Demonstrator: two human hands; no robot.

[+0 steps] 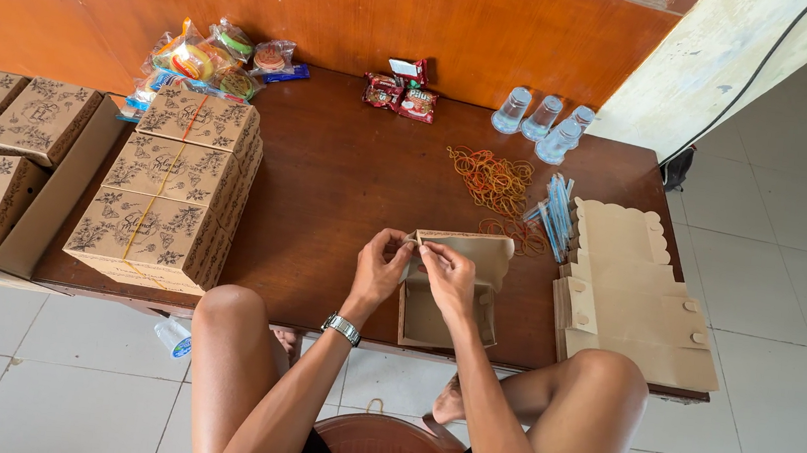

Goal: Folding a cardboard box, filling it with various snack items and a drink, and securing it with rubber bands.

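Tiled floor below, an orange wall beyond, and a dark wooden bench [348,181] is carrying everything here. Nearest in, at the bench's near edge, both hands are working on a plain brown carton box [446,296], which is standing open and half-folded. The left hand [379,269], with a metal wristwatch [341,328] on it, is pinching at the box's far-left top corner; the right hand [448,279] is pinching the same rim just beside it, fingers of both pressed together on the flap edge, fingertips almost touching. So the box is lying directly under and just beyond the fingers, its long axis running from the near edge toward the far edge, and the right hand is sitting more squarely over it.

Just right of it, a stack of flat unfolded cartons [631,300] is lying at the near right corner. Over at the left edge, closed printed boxes [172,192] are piling up. Further back, loose rubber bands [493,181] and blue-wrapped straws [555,212] are scattered mid-bench. Along the far edge: snack packets [402,97], sealed water cups [542,121] and wrapped sweets [211,57].
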